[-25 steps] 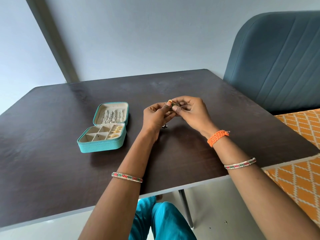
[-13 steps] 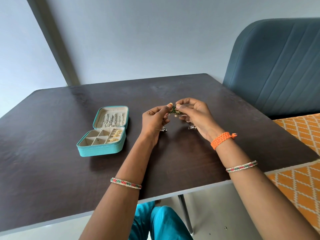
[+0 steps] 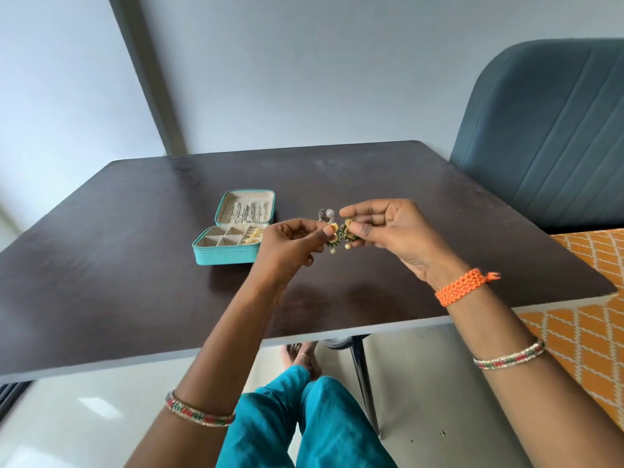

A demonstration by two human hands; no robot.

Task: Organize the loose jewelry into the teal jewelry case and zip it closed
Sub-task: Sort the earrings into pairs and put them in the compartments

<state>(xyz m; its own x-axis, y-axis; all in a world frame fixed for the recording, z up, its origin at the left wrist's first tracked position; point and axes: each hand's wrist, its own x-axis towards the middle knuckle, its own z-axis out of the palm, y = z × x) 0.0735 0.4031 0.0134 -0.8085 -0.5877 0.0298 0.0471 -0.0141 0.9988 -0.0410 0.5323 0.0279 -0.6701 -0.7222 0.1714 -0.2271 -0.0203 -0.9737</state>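
The teal jewelry case (image 3: 227, 256) lies open on the dark table (image 3: 118, 258), its lid propped back with silver pieces inside and gold pieces in the tray's right compartments. Above the table, my left hand (image 3: 290, 251) pinches one gold-and-green earring (image 3: 332, 237) with a pearl drop. My right hand (image 3: 391, 234) pinches its twin earring (image 3: 347, 234), and the two earrings hang side by side between my fingertips. A pair of silver earrings (image 3: 326, 215) lies on the table just behind my hands.
A blue upholstered chair (image 3: 547, 136) stands at the table's right. An orange patterned cushion (image 3: 587, 332) lies beside the table's right edge. My teal-clad knees (image 3: 304, 417) show below the table's near edge.
Both hands have lifted from the table and drawn slightly apart, so the earring pair now hangs as two separate pieces. The silver earrings have come into sight behind them. The view has tilted.
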